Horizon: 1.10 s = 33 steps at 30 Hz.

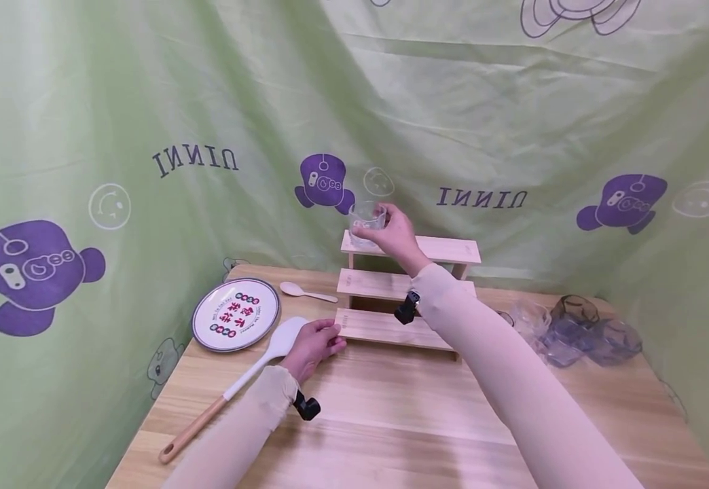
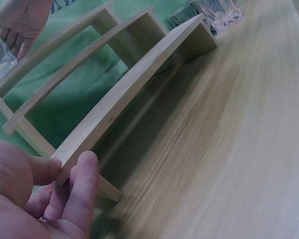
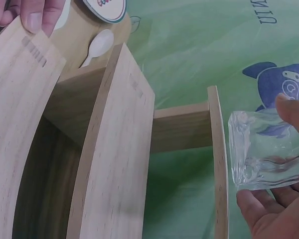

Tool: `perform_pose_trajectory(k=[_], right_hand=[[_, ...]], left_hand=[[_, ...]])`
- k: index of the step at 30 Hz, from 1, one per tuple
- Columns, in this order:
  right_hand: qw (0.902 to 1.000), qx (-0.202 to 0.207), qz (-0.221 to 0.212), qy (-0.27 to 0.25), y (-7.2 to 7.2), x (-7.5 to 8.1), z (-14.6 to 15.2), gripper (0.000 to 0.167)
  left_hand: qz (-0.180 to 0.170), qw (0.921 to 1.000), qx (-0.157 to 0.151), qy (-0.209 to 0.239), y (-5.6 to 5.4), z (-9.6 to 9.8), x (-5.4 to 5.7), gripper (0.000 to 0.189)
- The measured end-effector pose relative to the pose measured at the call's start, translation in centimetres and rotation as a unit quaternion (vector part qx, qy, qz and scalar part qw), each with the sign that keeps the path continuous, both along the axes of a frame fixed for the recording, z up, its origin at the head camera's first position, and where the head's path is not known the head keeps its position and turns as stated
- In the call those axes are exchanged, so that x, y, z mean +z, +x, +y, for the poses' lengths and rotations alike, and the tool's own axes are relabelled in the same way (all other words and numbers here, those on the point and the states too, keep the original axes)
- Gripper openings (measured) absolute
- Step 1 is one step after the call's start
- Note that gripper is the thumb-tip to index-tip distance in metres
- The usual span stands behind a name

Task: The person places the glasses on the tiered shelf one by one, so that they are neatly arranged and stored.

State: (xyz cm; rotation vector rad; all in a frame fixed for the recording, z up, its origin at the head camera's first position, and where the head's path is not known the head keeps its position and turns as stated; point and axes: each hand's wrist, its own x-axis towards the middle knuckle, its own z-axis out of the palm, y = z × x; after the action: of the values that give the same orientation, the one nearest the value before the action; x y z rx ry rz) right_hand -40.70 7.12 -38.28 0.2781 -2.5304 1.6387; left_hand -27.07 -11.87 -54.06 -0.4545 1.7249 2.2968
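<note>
A three-step wooden shelf [image 1: 391, 282] stands at the back of the table. My right hand [image 1: 396, 238] grips a clear glass cup [image 1: 363, 221] upright at the left end of the top step. In the right wrist view the cup's base [image 3: 237, 149] lies close over that step's board, thumb on one side and fingers on the other. My left hand [image 1: 313, 348] pinches the left end of the lowest step, thumb on top and fingers beneath, as the left wrist view shows with the board's corner [image 2: 70, 162] between them.
Left of the shelf lie a white plate [image 1: 235, 315] with red print, a small white spoon [image 1: 305, 292] and a large white spoon [image 1: 284, 336] with a wooden handle [image 1: 194, 429]. Several clear and tinted glass cups [image 1: 574, 329] cluster at right. Green printed cloth [image 1: 452, 122] hangs behind.
</note>
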Motion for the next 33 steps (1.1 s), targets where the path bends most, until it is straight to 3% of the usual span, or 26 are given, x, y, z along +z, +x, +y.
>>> perform_pose_trajectory(k=[11,19,26,33], right_hand=[[0.9999,-0.004,0.002,0.012,0.2,-0.5,-0.1,0.096],[0.9993,0.032,-0.008,-0.017,0.3,-0.7,0.3,0.113],[0.9971,0.064,0.013,-0.04,2.1,-0.4,2.9,0.119],[0.9938,0.08,0.063,-0.044,5.4,-1.9,9.2,0.11]], left_hand=[[-0.004,1.0,-0.003,-0.006,0.1,0.2,0.0,0.037],[0.0,0.9999,0.001,-0.016,0.0,0.2,0.2,0.036],[0.004,0.9998,-0.003,-0.019,0.1,0.1,0.1,0.039],[0.004,0.9997,-0.001,-0.023,0.0,0.1,0.0,0.041]])
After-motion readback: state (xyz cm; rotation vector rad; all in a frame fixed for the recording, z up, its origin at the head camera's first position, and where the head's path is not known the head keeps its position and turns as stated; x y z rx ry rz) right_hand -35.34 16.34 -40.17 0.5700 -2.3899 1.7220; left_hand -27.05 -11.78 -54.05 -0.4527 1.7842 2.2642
